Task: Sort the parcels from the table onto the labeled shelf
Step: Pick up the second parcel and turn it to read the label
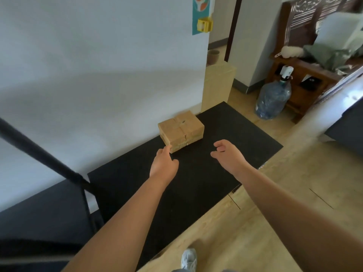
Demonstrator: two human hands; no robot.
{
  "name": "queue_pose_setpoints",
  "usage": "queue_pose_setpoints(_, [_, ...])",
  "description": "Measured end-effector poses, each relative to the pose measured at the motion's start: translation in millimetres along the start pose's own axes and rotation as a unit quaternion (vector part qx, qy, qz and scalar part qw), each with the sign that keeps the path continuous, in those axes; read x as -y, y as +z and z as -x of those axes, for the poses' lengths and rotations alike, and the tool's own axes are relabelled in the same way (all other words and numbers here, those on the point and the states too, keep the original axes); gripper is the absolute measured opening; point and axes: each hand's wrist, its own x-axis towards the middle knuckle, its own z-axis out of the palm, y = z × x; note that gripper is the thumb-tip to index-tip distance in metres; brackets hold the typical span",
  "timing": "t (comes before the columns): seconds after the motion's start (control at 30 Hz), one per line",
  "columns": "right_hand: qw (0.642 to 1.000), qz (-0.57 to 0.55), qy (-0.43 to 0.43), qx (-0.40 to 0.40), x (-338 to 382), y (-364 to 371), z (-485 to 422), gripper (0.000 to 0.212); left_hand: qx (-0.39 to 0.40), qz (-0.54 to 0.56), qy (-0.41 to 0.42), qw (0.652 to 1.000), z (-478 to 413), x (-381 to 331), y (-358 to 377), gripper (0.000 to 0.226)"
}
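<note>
a black bar (pixel 39 152) slants across the left. the left hand (pixel 164 165) reaches over the black surface (pixel 225 134), fingers loosely curled, fingertips touching the near corner of the taped brown parcel (pixel 181 131), which sits by the wall. the right hand (pixel 228 156) hovers spread and empty, just right of the parcel.

A parcel (pixel 181 130) sits on the counter (pixel 225 134) near its far end, close against the wall (pixel 98 75) on the left. The left hand (pixel 164 165) reaches over the counter, fingers (pixel 167 150) at the parcel's near corner; the right hand (pixel 228 155) hovers to the parcel's right, apart from it. Beyond the counter's far right edge, a water jug (pixel 273 100) stands on the floor (pixel 275 193) before a wooden cabinet (pixel 302 83).
</note>
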Motion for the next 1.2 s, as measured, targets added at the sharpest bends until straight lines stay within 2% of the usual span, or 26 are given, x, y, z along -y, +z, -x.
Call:
queue_pose_setpoints(0.23, [0.999,0.029,0.008,0.03,15,-2,-70,0.057,-0.005,0.002,-0.045,0.999,-54,-8,8,0.059])
queue_pose_setpoints(0.5, [0.988,0.099,-0.075,0.096,33,-10,-161,0.058,-0.03,0.018,-0.145,0.989,-107,-24,24,0.058])
queue_pose_setpoints(0.63, [0.972,0.153,-0.103,0.144,33,-14,-200,0.065,-0.026,0.009,-0.221,0.975,-121,-28,41,0.07])
queue_pose_setpoints(0.73, [0.96,0.186,-0.106,0.183,30,-16,-219,0.068,-0.029,0.025,-0.269,0.962,-123,-32,50,0.058])
queue_pose_setpoints(0.8, [0.953,0.193,-0.109,0.207,28,-14,-227,0.068,-0.03,0.034,-0.278,0.96,-122,-33,57,0.047])
queue_pose_setpoints(1.03, [0.954,0.169,-0.115,0.218,19,-1,-235,0.061,-0.051,0.062,-0.285,0.955,-121,-44,63,0.041])
queue_pose_setpoints(1.2, [0.958,0.151,-0.115,0.214,14,-8,-236,0.059,-0.103,0.124,-0.259,0.952,-108,-46,66,0.039])
